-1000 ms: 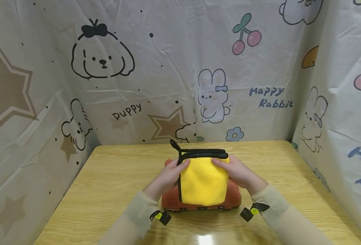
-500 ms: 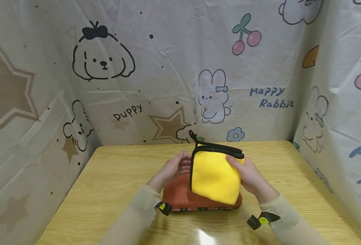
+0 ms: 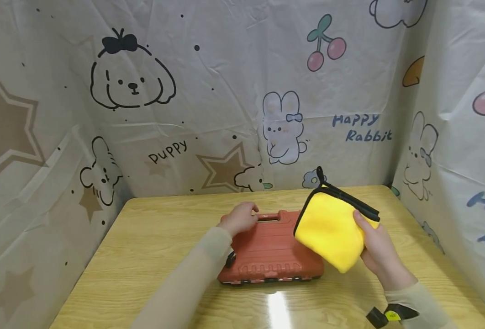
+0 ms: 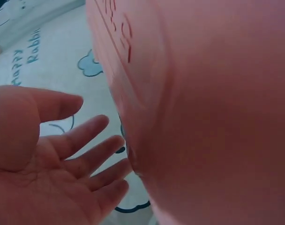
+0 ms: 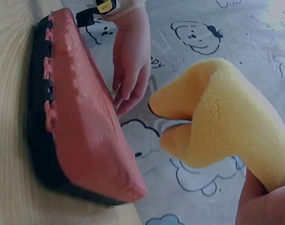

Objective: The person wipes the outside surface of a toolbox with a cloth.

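A folded yellow cloth with black edging and a black hanging loop [image 3: 334,226] is tilted in the air to the right, pinched by my right hand [image 3: 378,246] between thumb and fingers. The right wrist view shows its fluffy yellow fold [image 5: 227,112]. On the table lies a red hard case [image 3: 273,249] with a dark base, latches toward me and a handle [image 3: 269,216] at the far side. My left hand [image 3: 240,218] is over the case's far left corner, beside the handle. In the left wrist view its fingers [image 4: 93,157] are spread and relaxed right by the red lid [image 4: 217,112].
The light wooden table [image 3: 164,256] carries the case near its middle. White printed sheets [image 3: 222,91] with cartoon animals hang along the back and both sides. Light glares off the table in front of the case.
My left hand has let go of the cloth and moved onto the case's far left corner. My right hand has carried the cloth rightward and tilted it, uncovering the case.
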Demonstrator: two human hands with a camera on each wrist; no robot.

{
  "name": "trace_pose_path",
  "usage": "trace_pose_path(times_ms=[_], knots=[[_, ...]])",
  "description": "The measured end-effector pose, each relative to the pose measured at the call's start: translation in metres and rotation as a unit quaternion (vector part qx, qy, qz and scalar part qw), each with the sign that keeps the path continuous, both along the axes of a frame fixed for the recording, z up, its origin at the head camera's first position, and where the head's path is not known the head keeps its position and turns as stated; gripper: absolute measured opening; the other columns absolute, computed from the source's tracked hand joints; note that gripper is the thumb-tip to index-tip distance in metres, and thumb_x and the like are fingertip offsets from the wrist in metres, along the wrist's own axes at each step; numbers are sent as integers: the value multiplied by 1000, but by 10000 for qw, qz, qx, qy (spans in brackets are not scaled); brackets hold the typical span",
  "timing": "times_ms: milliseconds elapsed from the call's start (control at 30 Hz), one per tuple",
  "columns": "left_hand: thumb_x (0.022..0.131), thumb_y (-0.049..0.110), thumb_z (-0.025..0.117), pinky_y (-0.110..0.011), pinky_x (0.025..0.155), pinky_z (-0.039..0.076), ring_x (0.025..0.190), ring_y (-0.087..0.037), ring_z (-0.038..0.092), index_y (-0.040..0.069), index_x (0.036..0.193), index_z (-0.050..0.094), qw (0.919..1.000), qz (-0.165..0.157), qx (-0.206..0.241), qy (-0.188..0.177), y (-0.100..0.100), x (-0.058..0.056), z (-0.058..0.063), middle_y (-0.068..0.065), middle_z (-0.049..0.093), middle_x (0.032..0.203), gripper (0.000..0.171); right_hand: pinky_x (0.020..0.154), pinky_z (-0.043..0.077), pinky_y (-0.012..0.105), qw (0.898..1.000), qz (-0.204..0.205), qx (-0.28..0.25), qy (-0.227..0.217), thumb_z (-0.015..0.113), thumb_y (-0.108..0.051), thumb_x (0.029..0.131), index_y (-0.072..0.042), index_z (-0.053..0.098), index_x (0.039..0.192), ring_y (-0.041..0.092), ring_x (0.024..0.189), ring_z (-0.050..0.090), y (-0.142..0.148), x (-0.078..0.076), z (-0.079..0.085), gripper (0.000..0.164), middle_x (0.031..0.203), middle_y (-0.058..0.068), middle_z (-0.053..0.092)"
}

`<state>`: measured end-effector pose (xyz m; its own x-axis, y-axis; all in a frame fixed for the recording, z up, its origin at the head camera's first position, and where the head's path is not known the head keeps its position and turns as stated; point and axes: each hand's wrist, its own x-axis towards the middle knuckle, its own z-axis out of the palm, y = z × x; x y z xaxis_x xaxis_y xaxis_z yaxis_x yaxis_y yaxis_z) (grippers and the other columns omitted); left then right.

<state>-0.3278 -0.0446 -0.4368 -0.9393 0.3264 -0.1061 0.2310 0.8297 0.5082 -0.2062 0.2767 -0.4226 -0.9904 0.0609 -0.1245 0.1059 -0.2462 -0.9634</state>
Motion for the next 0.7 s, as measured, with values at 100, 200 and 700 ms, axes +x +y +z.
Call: trace_pose_path(times_ms=[100, 200, 700], knots=[[107, 20, 56, -48, 107, 50, 128, -31, 61, 1, 134, 63, 9982, -276, -534, -80, 7, -5, 1, -16, 64, 137, 33, 76, 60, 23, 9995, -171, -228, 110, 53, -39, 107, -29, 68, 104, 3, 87, 70, 10, 5, -4, 18, 95, -14, 71], [107, 22, 56, -45, 106, 51, 125, -29, 63, 2, 134, 64, 9928, -502, -1087, -52, 14, -8, 4, -15, 66, 135, 35, 75, 60, 22, 9988, -236, -370, 217, 53, -37, 108, -29, 70, 102, 3, 87, 70, 15, 8, -7, 19, 95, -14, 72], [106, 9, 52, -31, 86, 53, 88, -13, 61, 10, 106, 74, 9526, -1145, -2817, 72, 35, -14, 17, -3, 74, 110, 22, 76, 60, 23, 9987, -364, -302, 177, 53, -36, 108, -30, 70, 102, 3, 88, 70, 24, 15, -15, 19, 96, -14, 72]])
